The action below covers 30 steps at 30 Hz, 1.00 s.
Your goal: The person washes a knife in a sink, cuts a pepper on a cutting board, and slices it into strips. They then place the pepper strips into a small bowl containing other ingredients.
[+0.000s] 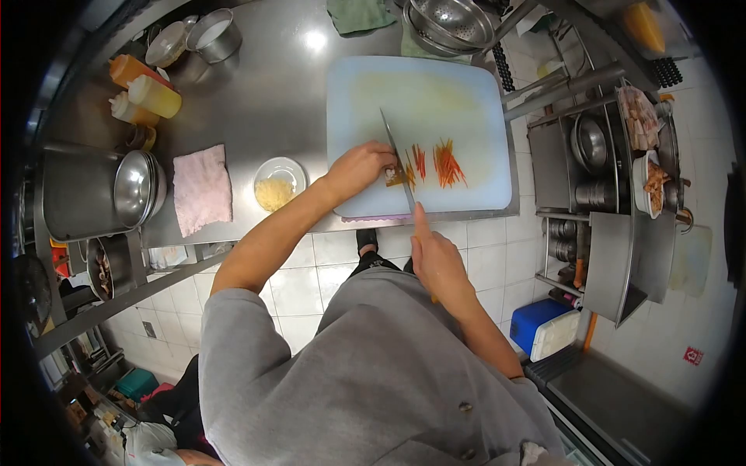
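A knife point(399, 151) lies across the lower part of a pale blue cutting board point(365, 93), its tip pointing away from me. My right hand point(437, 256) is closed round its handle at the board's near edge. To the left of the blade, my left hand point(362, 167) rests with bent fingers on a small brownish piece of food point(393, 175), partly hidden by fingers and blade. Thin orange-red strips point(447, 165) lie in small bunches right of the knife. A white dish point(280, 172) with pale yellow shreds point(273, 194) stands left of the board, near my left forearm.
A pink cloth point(203, 190), steel bowls point(136, 189) and squeeze bottles point(155, 95) are on the left. A colander point(454, 23) stands behind the board. Shelving point(556, 167) is at the right. Part of another person point(179, 412) shows at lower left.
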### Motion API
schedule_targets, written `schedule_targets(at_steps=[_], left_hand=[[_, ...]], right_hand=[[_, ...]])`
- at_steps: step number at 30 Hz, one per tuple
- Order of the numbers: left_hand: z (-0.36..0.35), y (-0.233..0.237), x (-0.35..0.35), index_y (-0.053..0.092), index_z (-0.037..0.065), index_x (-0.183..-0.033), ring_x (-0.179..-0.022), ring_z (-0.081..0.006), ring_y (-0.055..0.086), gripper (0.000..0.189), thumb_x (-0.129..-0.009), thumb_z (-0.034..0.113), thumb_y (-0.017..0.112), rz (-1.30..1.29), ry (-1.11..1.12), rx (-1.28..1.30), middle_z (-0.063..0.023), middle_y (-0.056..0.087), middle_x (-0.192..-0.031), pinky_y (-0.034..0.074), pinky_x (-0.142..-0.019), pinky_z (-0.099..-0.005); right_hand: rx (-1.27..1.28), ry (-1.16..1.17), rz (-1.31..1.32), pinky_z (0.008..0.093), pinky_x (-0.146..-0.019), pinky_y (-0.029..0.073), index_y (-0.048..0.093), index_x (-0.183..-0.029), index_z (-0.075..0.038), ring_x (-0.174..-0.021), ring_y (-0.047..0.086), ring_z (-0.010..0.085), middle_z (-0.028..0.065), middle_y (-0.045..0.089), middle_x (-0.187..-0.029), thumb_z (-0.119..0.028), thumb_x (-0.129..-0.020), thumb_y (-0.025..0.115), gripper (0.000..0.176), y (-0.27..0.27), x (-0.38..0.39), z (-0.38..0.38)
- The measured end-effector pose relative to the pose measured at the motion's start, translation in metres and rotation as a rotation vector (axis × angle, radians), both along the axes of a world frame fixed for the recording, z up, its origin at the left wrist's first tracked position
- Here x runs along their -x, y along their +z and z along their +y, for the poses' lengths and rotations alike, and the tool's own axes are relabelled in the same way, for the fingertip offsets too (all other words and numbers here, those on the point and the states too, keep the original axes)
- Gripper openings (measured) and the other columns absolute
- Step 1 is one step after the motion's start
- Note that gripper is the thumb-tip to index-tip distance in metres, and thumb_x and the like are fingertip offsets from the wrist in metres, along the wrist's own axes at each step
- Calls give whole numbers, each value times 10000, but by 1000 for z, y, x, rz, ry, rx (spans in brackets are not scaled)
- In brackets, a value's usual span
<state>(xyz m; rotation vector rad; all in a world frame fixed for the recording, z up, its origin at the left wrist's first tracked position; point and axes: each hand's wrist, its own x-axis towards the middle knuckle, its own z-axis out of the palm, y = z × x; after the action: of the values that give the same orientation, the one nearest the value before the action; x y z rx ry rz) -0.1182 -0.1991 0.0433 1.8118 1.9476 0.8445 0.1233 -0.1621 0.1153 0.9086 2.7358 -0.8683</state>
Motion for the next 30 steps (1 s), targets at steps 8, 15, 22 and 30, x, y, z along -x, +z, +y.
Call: schedule_targets(at_steps=[8, 15, 22, 30], left_hand=[[0, -4, 2, 730, 26, -1009, -1028, -314, 638, 176, -859, 51, 641, 9, 0, -4, -109, 690, -1088, 530, -908, -394], [-2, -3, 1, 735, 32, -1009, -1031, -307, 640, 176, -864, 66, 643, 10, 7, -19, -107, 690, -1084, 530, -912, -386], [-2, -3, 3, 730, 23, -1008, -1046, -306, 630, 175, -867, 62, 635, 15, 8, -50, -105, 688, -1081, 523, -924, -384], [-4, -3, 3, 731, 29, -997, -1038, -309, 625, 165, -868, 58, 633, -13, 10, -44, -97, 687, -1070, 519, -923, -393]], right_hand=[[65, -3, -86, 540, -691, 492, 275, -1525, 4, -724, 627, 462, 250, 652, -803, -105, -985, 524, 605, 12, 5, 0], [12, 11, 48, 525, -695, 498, 264, -1523, 24, -737, 630, 455, 253, 653, -817, -99, -975, 543, 627, -6, 15, 4], [-38, 13, 111, 516, -668, 497, 268, -1524, 19, -704, 625, 449, 250, 641, -774, -105, -980, 545, 623, -27, 17, 6], [-16, -2, 55, 513, -674, 492, 283, -1520, 13, -711, 624, 438, 243, 636, -780, -94, -981, 531, 603, -24, 15, 1]])
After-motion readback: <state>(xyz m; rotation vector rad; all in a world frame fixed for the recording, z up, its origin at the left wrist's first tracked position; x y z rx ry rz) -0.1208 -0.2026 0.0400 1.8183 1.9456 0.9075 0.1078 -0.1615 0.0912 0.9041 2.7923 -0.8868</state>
